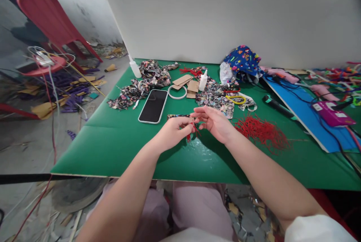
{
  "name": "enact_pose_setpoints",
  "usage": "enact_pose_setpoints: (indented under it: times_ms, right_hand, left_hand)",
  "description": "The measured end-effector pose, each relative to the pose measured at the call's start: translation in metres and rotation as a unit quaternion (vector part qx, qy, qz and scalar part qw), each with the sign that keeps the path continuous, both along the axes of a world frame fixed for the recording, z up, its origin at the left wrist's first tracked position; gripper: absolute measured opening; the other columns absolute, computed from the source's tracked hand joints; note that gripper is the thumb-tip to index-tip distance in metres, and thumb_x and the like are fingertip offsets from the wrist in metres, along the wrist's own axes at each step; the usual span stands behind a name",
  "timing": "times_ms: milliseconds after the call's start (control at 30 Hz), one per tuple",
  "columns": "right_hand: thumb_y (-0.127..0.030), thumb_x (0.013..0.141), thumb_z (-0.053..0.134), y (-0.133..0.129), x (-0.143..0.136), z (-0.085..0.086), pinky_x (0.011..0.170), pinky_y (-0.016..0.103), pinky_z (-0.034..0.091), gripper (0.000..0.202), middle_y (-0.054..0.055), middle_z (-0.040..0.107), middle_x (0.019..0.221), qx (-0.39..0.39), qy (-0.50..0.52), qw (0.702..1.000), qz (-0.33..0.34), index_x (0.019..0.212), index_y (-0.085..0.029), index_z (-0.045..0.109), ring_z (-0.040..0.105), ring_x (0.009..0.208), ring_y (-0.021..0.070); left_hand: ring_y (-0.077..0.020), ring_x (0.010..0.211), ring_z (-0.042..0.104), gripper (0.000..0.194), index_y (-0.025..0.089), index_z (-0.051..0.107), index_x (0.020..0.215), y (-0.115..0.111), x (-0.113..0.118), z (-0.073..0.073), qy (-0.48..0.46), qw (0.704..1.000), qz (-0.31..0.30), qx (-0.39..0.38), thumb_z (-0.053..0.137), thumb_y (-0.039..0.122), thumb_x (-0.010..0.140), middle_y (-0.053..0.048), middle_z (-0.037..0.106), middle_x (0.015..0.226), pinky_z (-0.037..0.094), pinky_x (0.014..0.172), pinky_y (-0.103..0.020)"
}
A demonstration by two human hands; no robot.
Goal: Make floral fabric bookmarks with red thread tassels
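Near the middle of the green table (pixel 113 140), my left hand (pixel 175 131) pinches a small piece with red strings (pixel 188 136) hanging from it. Facing it, my right hand (pixel 214 121) has its fingers apart and slightly curled, close to the strings; no object shows in it. Behind my left fingers a strip of dark floral fabric (pixel 172 116) is partly hidden. A pile of red strings (pixel 262 133) lies right of my right hand. A phone (pixel 153 106) rests to the left, beside a white ring (pixel 177 92) and brown card pieces (pixel 182 80).
Floral fabric bunches (pixel 152 74) and two white bottles (pixel 203 81) (pixel 135 68) stand behind. Yellow-handled scissors (pixel 236 99), a blue patterned cloth (pixel 244 61), a black tool (pixel 279 106), a blue board (pixel 296 110) and a magenta box (pixel 332 114) are rightward. A red chair (pixel 50 18) stands left.
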State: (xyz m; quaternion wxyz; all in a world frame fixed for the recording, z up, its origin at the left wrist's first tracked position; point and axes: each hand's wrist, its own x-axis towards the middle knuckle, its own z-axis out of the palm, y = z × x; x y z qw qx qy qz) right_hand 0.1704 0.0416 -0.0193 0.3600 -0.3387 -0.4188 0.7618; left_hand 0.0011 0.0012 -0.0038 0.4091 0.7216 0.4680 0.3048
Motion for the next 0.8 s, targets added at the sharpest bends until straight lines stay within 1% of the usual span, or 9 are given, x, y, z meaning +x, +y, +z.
enact_pose_setpoints:
  times_ms: [33,100,167,233,333,400,533,700,800]
  right_hand:
    - [-0.047,0.076,0.056,-0.001,-0.001,0.000,0.052,0.019,0.044,0.031,0.003,0.064,0.085,0.046,-0.037,0.998,-0.034,0.088,-0.019,0.061,0.057,0.068,0.0097]
    - [-0.044,0.072,0.061,-0.003,-0.002,0.001,0.049,0.019,0.041,0.028,0.000,0.061,0.072,0.147,-0.120,0.978,-0.090,0.081,-0.018,0.060,0.053,0.060,0.0088]
    - [-0.041,0.071,0.063,-0.005,-0.003,0.001,0.048,0.019,0.039,0.025,-0.001,0.058,0.066,0.227,-0.192,0.950,-0.098,0.076,-0.017,0.060,0.050,0.055,0.0081]
    - [-0.039,0.071,0.063,-0.007,-0.003,0.002,0.052,0.021,0.041,0.023,0.000,0.061,0.070,0.274,-0.237,0.929,-0.072,0.076,-0.017,0.064,0.052,0.058,0.0092]
    - [-0.035,0.071,0.064,-0.009,-0.004,0.003,0.059,0.023,0.044,0.020,0.003,0.065,0.081,0.314,-0.266,0.910,-0.045,0.080,-0.018,0.068,0.057,0.068,0.0120]
    - [-0.032,0.071,0.064,-0.010,-0.005,0.003,0.058,0.023,0.043,0.016,0.003,0.065,0.081,0.335,-0.280,0.899,-0.045,0.079,-0.019,0.068,0.058,0.071,0.0128]
    - [-0.027,0.076,0.058,-0.011,-0.006,0.002,0.055,0.020,0.043,0.012,0.001,0.063,0.076,0.386,-0.315,0.866,-0.052,0.072,-0.019,0.065,0.057,0.071,0.0117]
    - [-0.023,0.079,0.053,-0.011,-0.006,-0.001,0.053,0.019,0.044,0.011,0.001,0.061,0.078,0.430,-0.329,0.840,-0.038,0.075,-0.019,0.062,0.056,0.070,0.0103]
    - [-0.022,0.080,0.051,-0.012,-0.005,-0.003,0.056,0.020,0.046,0.012,0.003,0.062,0.083,0.475,-0.340,0.811,-0.038,0.081,-0.019,0.063,0.057,0.074,0.0110]
  left_hand:
    - [-0.0122,0.063,0.053,0.021,0.016,0.059,0.068,0.001,0.000,0.000,-0.005,1.000,0.017,-0.008,0.042,0.021,0.079,0.000,0.059,0.068,0.042,0.057,-0.023]
    - [-0.0121,0.061,0.052,0.022,0.015,0.059,0.067,0.002,0.000,-0.001,-0.004,0.998,0.054,-0.017,0.043,0.023,0.079,0.000,0.058,0.066,0.039,0.055,-0.023]
    - [-0.0123,0.061,0.051,0.022,0.015,0.060,0.068,0.002,-0.001,-0.001,0.004,0.997,0.075,-0.018,0.044,0.026,0.079,0.000,0.058,0.065,0.038,0.054,-0.023]
    - [-0.0122,0.061,0.051,0.024,0.015,0.059,0.067,0.003,-0.001,-0.001,0.016,0.997,0.072,-0.009,0.044,0.028,0.080,0.000,0.058,0.065,0.036,0.054,-0.023]
    - [-0.0107,0.057,0.047,0.029,0.015,0.055,0.060,0.002,0.000,-0.001,0.054,0.996,0.067,0.025,0.042,0.028,0.082,0.001,0.054,0.058,0.032,0.052,-0.022]
    - [-0.0099,0.055,0.046,0.029,0.015,0.053,0.056,0.002,0.001,0.000,0.088,0.992,0.071,0.047,0.042,0.025,0.082,0.002,0.052,0.056,0.030,0.052,-0.022]
    - [-0.0102,0.057,0.046,0.026,0.015,0.054,0.059,0.002,0.002,-0.001,0.140,0.985,0.072,0.077,0.042,0.022,0.081,0.001,0.055,0.061,0.030,0.055,-0.023]
    - [-0.0099,0.057,0.045,0.024,0.016,0.052,0.059,0.002,0.002,-0.003,0.164,0.978,0.071,0.103,0.043,0.021,0.081,0.001,0.054,0.060,0.029,0.054,-0.023]
    - [-0.0103,0.058,0.044,0.024,0.016,0.052,0.060,0.002,0.001,-0.005,0.172,0.976,0.076,0.108,0.043,0.021,0.081,0.001,0.053,0.061,0.029,0.055,-0.023]
